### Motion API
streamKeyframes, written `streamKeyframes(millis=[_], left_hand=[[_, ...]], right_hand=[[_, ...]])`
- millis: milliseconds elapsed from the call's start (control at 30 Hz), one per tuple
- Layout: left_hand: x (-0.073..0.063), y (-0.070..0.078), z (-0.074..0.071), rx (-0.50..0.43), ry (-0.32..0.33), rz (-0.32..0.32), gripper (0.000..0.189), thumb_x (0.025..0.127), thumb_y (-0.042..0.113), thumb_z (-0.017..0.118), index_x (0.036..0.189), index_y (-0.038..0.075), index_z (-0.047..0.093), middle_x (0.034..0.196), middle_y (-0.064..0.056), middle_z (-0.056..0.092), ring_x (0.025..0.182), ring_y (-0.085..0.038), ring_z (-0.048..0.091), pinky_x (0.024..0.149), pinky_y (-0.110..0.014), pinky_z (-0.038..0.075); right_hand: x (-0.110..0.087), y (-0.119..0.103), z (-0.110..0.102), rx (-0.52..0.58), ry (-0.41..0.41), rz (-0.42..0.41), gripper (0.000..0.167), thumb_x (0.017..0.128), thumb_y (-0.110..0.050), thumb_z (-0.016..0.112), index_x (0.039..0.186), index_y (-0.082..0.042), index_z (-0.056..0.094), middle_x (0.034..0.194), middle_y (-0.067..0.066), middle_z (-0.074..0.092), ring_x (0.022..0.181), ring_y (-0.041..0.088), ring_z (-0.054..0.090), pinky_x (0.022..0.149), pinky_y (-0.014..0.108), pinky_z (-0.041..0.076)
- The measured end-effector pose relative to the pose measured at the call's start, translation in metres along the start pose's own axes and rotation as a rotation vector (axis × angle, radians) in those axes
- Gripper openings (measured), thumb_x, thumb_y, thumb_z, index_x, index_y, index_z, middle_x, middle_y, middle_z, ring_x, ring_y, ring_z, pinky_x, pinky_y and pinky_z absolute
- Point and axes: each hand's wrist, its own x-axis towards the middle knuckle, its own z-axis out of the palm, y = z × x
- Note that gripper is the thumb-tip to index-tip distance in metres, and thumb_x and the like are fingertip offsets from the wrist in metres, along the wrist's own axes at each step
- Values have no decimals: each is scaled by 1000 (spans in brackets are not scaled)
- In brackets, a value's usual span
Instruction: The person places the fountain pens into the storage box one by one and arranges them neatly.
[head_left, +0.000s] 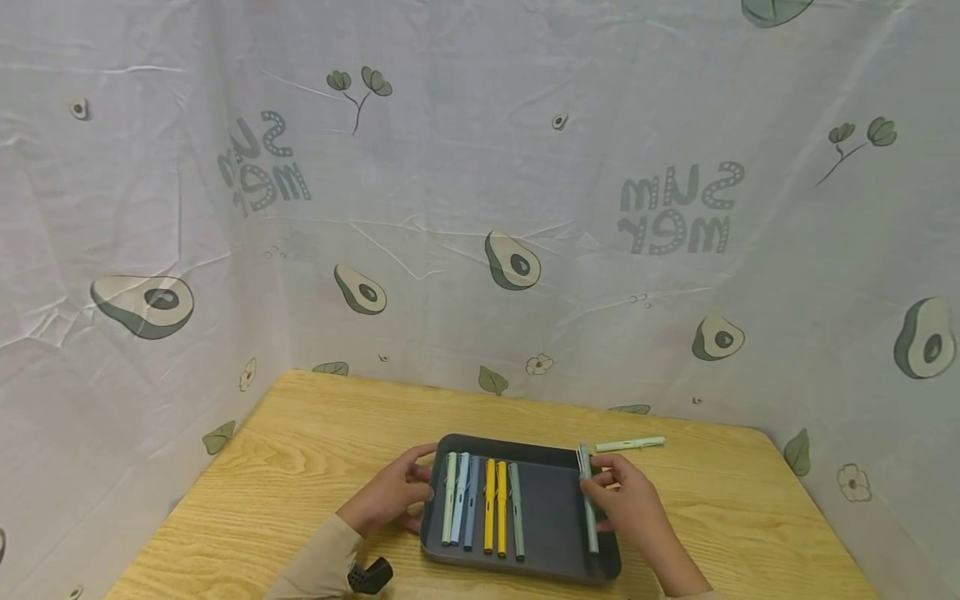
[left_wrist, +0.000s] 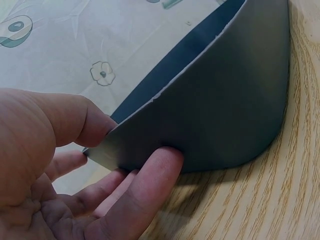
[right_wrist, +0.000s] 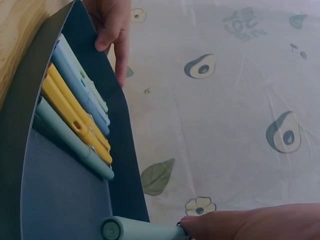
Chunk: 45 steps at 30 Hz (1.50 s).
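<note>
A dark grey tray (head_left: pixel 551 517) lies on the wooden table. My left hand (head_left: pixel 397 492) grips its left side, thumb at the rim and fingers against the outer wall (left_wrist: pixel 215 100). In my right hand (head_left: pixel 626 500) is a grey-green pen (head_left: pixel 588 508), held upright in the head view over the tray's right end. Inside the tray, a row of pens runs from the left: a pale green pen (head_left: pixel 449 500), a light blue pen (head_left: pixel 461 500), a darker blue pen (head_left: pixel 471 504), two yellow pens (head_left: pixel 490 508) and another grey-green pen (head_left: pixel 517 512).
Behind the tray's right corner, a pale green pen (head_left: pixel 630 444) lies on the table (head_left: pixel 337 417). A black object (head_left: pixel 371 576) is by the left sleeve (head_left: pixel 322 558). A printed curtain (head_left: pixel 450 167) hangs along the table's back and sides.
</note>
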Motion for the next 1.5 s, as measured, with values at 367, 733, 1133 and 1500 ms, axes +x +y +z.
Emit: streamKeyframes(millis=[367, 733, 1133, 1500], left_hand=[[1, -1, -2, 1, 3, -8, 76, 92, 1, 61, 161, 14, 33, 129, -25, 50, 101, -30, 63, 61, -46, 64], [1, -2, -1, 0, -1, 0, 76, 91, 0, 60, 161, 13, 33, 126, -24, 51, 101, -29, 64, 61, -47, 64], [1, -2, -3, -8, -20, 6, 76, 93, 1, 60, 162, 13, 32, 130, -26, 50, 102, -30, 64, 62, -47, 65], [1, -3, -3, -9, -15, 1, 75, 93, 1, 60, 162, 14, 33, 131, -25, 50, 103, -29, 65, 63, -47, 65]], right_hand=[[12, -6, 33, -101, -84, -38, 33, 94, -5, 71, 123, 5, 60, 90, 8, 65, 70, 20, 62, 50, 37, 60], [23, 6, 54, -192, -186, -15, 28, 92, -4, 71, 114, 8, 59, 85, 13, 58, 63, 21, 62, 48, 34, 60], [28, 9, 64, -195, -164, -3, 39, 92, -4, 71, 125, 11, 54, 81, 11, 56, 53, 19, 62, 45, 33, 59], [25, -2, 72, -180, -196, -11, 45, 94, -4, 69, 131, 12, 50, 82, 10, 56, 53, 20, 63, 47, 33, 59]])
